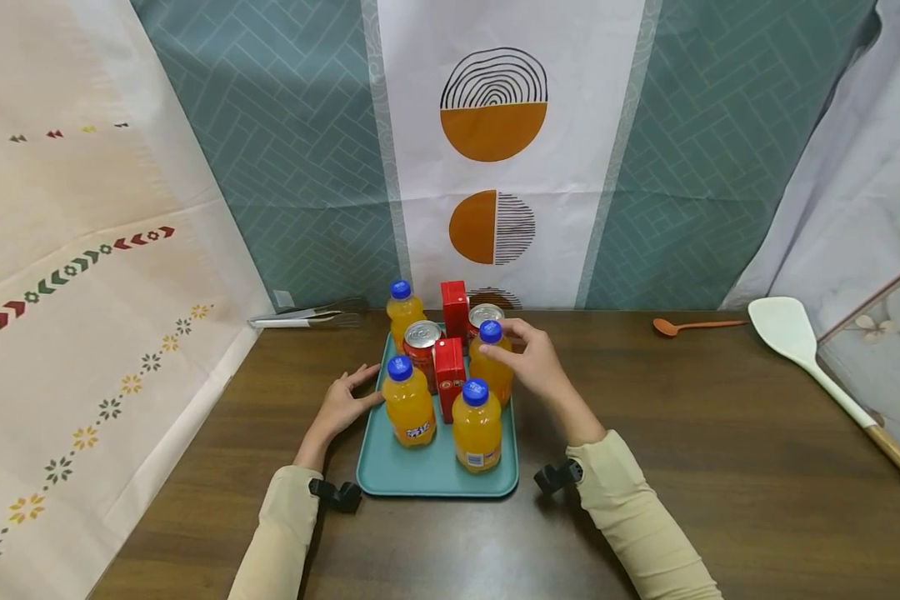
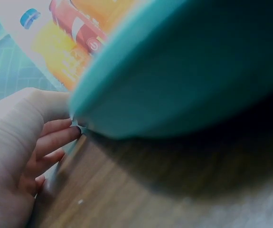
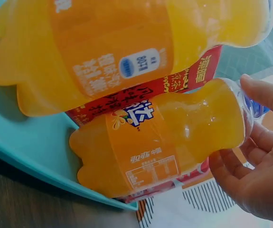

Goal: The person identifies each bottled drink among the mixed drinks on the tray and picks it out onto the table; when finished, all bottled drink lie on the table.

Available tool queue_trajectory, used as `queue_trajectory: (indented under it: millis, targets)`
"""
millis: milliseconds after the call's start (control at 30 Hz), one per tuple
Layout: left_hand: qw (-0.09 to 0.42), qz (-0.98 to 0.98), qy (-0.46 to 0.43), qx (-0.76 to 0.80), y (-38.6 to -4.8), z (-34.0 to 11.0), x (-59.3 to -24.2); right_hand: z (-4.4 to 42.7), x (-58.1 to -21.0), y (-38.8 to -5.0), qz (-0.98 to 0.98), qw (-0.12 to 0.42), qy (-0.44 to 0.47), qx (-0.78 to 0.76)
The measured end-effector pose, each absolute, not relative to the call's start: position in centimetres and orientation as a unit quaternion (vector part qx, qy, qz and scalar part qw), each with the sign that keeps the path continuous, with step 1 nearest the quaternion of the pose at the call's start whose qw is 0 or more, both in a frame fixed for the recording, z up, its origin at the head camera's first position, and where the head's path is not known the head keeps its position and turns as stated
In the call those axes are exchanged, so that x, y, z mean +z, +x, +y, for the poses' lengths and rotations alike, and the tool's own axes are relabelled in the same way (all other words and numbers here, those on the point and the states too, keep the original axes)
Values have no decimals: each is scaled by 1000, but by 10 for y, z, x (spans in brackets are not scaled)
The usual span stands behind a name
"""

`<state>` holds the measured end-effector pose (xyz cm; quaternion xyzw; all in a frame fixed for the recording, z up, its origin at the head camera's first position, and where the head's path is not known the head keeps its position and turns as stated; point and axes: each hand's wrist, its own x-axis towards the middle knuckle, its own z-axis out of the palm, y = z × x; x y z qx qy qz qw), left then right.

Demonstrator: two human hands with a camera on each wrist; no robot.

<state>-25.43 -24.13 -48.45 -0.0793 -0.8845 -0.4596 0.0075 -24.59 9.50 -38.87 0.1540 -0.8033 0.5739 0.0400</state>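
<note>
My right hand (image 1: 532,358) holds an orange soda bottle (image 3: 160,137) by its neck, thumb on one side and fingers on the other. This blue-capped bottle stands at the right side of a teal tray (image 1: 435,479). My left hand (image 1: 342,404) touches the tray's left rim with thumb and fingertips extended. More orange soda bottles stand on the tray, at front left (image 1: 409,408), front right (image 1: 477,433) and back left (image 1: 403,310). Among them are two red cartons (image 1: 450,375) and two red cans (image 1: 422,337); the back can is partly hidden.
Metal tongs (image 1: 292,321) lie at the table's back left. An orange spoon (image 1: 697,325) is at the back right, near a long-handled white spatula (image 1: 787,329). Patterned cloths hang behind and at both sides of the wooden table (image 1: 645,417).
</note>
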Motion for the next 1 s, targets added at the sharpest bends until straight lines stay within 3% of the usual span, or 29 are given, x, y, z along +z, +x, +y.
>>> queue_trajectory:
  millis: [1000]
  targets:
    - [9,-885,-84,-458,-254,-240,-483,96,-374,-237,-790,61,113,600]
